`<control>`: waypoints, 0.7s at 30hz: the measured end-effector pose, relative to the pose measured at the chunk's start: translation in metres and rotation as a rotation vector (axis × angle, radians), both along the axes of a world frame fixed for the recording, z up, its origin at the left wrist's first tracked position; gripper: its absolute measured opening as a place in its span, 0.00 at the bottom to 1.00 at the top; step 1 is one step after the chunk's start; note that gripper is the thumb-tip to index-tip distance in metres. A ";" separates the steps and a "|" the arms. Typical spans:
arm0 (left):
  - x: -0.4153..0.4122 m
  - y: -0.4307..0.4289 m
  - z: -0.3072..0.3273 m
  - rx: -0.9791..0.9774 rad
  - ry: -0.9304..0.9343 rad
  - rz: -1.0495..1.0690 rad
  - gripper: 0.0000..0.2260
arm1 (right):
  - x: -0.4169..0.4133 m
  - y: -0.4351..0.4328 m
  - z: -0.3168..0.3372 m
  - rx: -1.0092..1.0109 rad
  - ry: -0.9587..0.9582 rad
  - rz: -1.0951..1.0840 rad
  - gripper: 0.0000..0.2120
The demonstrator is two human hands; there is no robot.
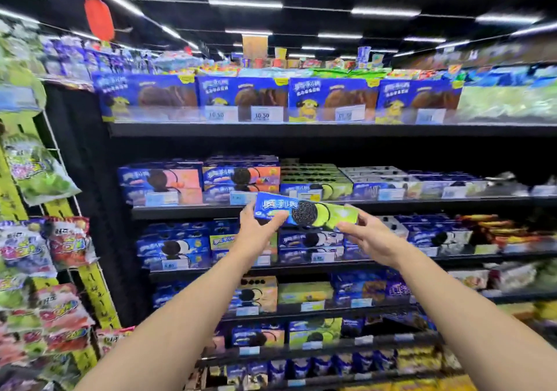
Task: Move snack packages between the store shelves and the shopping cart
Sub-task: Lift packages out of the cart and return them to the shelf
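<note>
Cookie box (pixel 306 213), blue at one end and lime green at the other, up in mid-air in front of the shelving, long side across and tipped down toward the right, printed face turned to the camera, likely for a check of the flavour. Clamped at both ends: left hand (pixel 259 224) wrapped on the blue end, thumb across the front and fingers behind; right hand (pixel 367 236) at the green end, thumb near the top edge and fingers underneath, seemingly pinching rather than merely propping. Two-handed hold probably for steadiness with a long, light carton at full reach. Just behind and slightly above, green-fronted stack (pixel 313 179) of what looks like the same flavour on the second shelf, a fit for either direction of the task, off that stack or back onto it; no telling which from here. Shelf lip (pixel 187 212) under that row, hung with price tags (pixel 162 198), carton fronts turned outward for shoppers. Higher up, large blue boxes (pixel 241 98) side by side along the top shelf; lower down, more rows of blue cartons, somewhat blurred. Off to the left, candy bags (pixel 39 173) hanging on a wire rack. Shopping cart not in view, so distance to it unknown.
</note>
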State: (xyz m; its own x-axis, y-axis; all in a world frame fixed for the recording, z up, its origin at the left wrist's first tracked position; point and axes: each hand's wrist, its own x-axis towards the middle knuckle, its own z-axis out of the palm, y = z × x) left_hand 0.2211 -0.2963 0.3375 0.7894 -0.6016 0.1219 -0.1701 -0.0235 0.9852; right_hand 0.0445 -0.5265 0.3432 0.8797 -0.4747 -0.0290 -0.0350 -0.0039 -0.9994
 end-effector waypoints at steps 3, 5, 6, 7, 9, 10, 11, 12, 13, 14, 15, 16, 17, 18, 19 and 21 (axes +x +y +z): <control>-0.010 -0.018 0.024 0.058 -0.266 -0.013 0.28 | -0.004 -0.037 0.023 -0.012 -0.062 0.011 0.62; -0.013 -0.035 0.038 0.069 -0.400 0.001 0.21 | -0.003 -0.062 0.037 -0.013 -0.086 0.049 0.54; -0.013 -0.045 0.043 0.070 -0.438 0.011 0.20 | -0.001 -0.074 0.043 -0.026 -0.090 0.053 0.50; -0.012 -0.055 0.047 0.071 -0.446 0.018 0.19 | 0.000 -0.086 0.048 -0.047 -0.091 0.053 0.47; -0.011 -0.077 0.051 0.081 -0.417 0.039 0.19 | 0.005 -0.110 0.054 -0.142 -0.071 0.056 0.48; -0.011 -0.088 0.051 0.092 -0.405 0.054 0.19 | 0.007 -0.123 0.056 -0.222 -0.047 0.058 0.51; -0.010 -0.098 0.051 0.101 -0.399 0.067 0.19 | 0.010 -0.135 0.059 -0.297 -0.026 0.061 0.55; -0.010 -0.108 0.051 0.105 -0.403 0.079 0.18 | 0.014 -0.147 0.061 -0.341 -0.015 0.065 0.58; -0.009 -0.119 0.052 0.114 -0.410 0.095 0.18 | 0.019 -0.158 0.063 -0.350 -0.018 0.073 0.61; -0.008 -0.128 0.052 0.126 -0.414 0.113 0.18 | 0.023 -0.169 0.063 -0.344 -0.022 0.080 0.64; -0.007 -0.137 0.053 0.143 -0.415 0.133 0.20 | 0.028 -0.179 0.063 -0.337 -0.022 0.087 0.66; -0.004 -0.145 0.055 0.163 -0.423 0.153 0.21 | 0.033 -0.189 0.064 -0.335 -0.012 0.091 0.67; -0.001 -0.153 0.057 0.190 -0.433 0.174 0.21 | 0.038 -0.198 0.065 -0.349 0.002 0.098 0.66; 0.002 -0.160 0.058 0.217 -0.440 0.192 0.20 | 0.043 -0.206 0.066 -0.380 0.018 0.102 0.63; 0.005 -0.166 0.060 0.248 -0.441 0.209 0.20 | 0.048 -0.212 0.068 -0.426 0.036 0.101 0.60; 0.011 -0.176 0.063 0.316 -0.442 0.239 0.19 | 0.055 -0.220 0.073 -0.540 0.090 0.094 0.54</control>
State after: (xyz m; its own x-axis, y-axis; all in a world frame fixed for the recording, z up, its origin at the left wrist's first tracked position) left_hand 0.2325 -0.4728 0.4008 0.8229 -0.4739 0.3136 -0.5161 -0.3925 0.7613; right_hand 0.0992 -0.7465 0.4158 0.9241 -0.3628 0.1196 -0.0953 -0.5222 -0.8475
